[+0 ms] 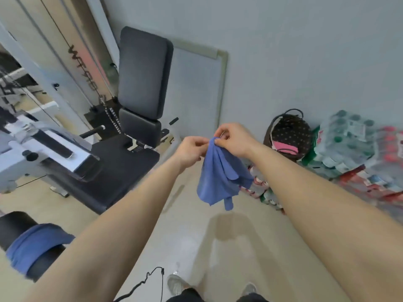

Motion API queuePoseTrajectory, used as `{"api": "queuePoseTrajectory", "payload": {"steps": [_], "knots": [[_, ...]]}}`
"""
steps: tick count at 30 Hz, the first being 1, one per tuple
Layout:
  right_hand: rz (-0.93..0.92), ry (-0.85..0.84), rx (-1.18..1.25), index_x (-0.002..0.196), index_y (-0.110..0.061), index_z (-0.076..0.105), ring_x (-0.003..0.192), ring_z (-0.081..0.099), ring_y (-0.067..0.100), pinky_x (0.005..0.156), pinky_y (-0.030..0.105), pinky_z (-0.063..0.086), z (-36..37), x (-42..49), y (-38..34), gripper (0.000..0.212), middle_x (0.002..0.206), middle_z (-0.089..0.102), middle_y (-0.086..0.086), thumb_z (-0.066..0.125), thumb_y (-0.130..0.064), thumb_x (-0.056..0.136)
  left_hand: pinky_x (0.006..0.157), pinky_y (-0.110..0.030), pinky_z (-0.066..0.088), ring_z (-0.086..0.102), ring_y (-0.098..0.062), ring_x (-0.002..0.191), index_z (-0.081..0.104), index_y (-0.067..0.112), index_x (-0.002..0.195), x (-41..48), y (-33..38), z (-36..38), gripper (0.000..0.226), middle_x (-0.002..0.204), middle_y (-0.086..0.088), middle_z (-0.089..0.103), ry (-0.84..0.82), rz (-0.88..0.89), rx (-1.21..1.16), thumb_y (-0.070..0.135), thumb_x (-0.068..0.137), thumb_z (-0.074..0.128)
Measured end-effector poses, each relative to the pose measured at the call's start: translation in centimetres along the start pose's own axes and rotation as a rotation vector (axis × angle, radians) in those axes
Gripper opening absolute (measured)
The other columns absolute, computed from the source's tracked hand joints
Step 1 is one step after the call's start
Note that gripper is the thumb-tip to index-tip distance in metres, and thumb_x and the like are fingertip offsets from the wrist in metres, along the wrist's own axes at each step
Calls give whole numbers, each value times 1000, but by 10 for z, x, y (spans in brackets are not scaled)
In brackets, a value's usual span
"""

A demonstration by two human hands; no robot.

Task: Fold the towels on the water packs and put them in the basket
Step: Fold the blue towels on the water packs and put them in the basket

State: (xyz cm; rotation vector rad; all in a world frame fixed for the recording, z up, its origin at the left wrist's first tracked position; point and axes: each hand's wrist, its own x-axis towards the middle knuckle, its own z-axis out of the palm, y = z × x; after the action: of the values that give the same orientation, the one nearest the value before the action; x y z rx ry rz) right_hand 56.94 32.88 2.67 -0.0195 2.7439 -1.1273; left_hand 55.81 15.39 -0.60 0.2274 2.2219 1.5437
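The left hand (192,149) and right hand (232,139) pinched the bunched blue towel (220,177) by its top, mid-air near the basket (287,136) and water packs (349,144); folding looked barely begun, needing its corners found.

Beige floor (196,247) carries stacked water packs (349,149) and a weight bench (122,162).

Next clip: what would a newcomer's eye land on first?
A blue towel hangs bunched mid-frame, its top pinched by the left hand and right hand. Right of it, against the wall, a dark dotted basket stands beside stacked water packs; a black gym bench fills the left.
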Motion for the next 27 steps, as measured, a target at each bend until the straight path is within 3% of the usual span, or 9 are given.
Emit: {"api": "queuePoseTrajectory", "payload": {"steps": [3, 5, 7, 10, 13, 17, 22, 25, 27], "knots": [[72, 110, -7, 87, -21, 68, 70, 60, 11, 59, 22, 41, -45, -32, 65, 6, 75, 66, -5, 70, -27, 86, 54, -8, 42, 56, -3, 60, 68, 10, 95, 21, 25, 70, 8, 79, 2, 64, 55, 41, 64, 13, 92, 62], [139, 175, 4, 84, -20, 69, 70, 59, 9, 58, 20, 40, -77, -55, 107, 6, 76, 65, -5, 71, -25, 86, 57, -15, 46, 56, -10, 64, 64, 12, 90, 32, 43, 119, 5, 76, 1, 61, 63, 65, 56, 15, 87, 68], [204, 232, 23, 81, -21, 68, 71, 60, 10, 62, 22, 44, -109, -77, 148, 6, 76, 65, -6, 71, -23, 85, 64, -27, 49, 57, -11, 66, 62, 16, 82, 38, 59, 171, 9, 76, 1, 63, 1, 114, 136, 17, 81, 71], [261, 335, 74, 72, -25, 63, 70, 59, 11, 67, 26, 46, -157, -107, 197, 17, 69, 61, -11, 71, -18, 85, 67, -26, 49, 59, -10, 69, 62, 20, 77, 43, 78, 248, 10, 79, 6, 68, -153, 215, 366, 16, 75, 71], [297, 390, 109, 68, -25, 61, 66, 54, 3, 60, 20, 41, -200, -134, 231, 24, 70, 57, -15, 67, -16, 89, 62, -26, 47, 60, -11, 71, 58, 24, 84, 50, 93, 314, 23, 82, 10, 66, -289, 294, 555, 25, 70, 76], [359, 460, 116, 73, -23, 64, 76, 60, 11, 62, 20, 45, -252, -158, 267, 19, 78, 62, -10, 66, -21, 91, 66, -38, 48, 59, -21, 77, 52, 16, 99, 67, 118, 383, 47, 91, 1, 63, -397, 457, 711, 33, 68, 82], [440, 547, 73, 85, -13, 71, 84, 63, 18, 77, 31, 50, -307, -178, 309, 11, 86, 67, -1, 65, -18, 92, 68, -44, 51, 59, -21, 74, 51, 22, 90, 99, 153, 442, 29, 89, 5, 63, -406, 581, 607, 35, 73, 71], [520, 575, 1, 85, -8, 74, 87, 67, 24, 79, 36, 53, -333, -184, 343, 17, 93, 73, 6, 63, -18, 93, 70, -35, 52, 63, -14, 73, 61, 23, 80, 124, 180, 471, 9, 82, 7, 68, -379, 606, 496, 21, 80, 70], [564, 580, 7, 80, -12, 73, 88, 67, 25, 80, 38, 54, -347, -186, 366, 18, 96, 73, 6, 61, -16, 93, 70, -33, 53, 66, -13, 77, 64, 24, 78, 143, 200, 489, 8, 79, 6, 69, -380, 595, 439, 20, 82, 69]]}}
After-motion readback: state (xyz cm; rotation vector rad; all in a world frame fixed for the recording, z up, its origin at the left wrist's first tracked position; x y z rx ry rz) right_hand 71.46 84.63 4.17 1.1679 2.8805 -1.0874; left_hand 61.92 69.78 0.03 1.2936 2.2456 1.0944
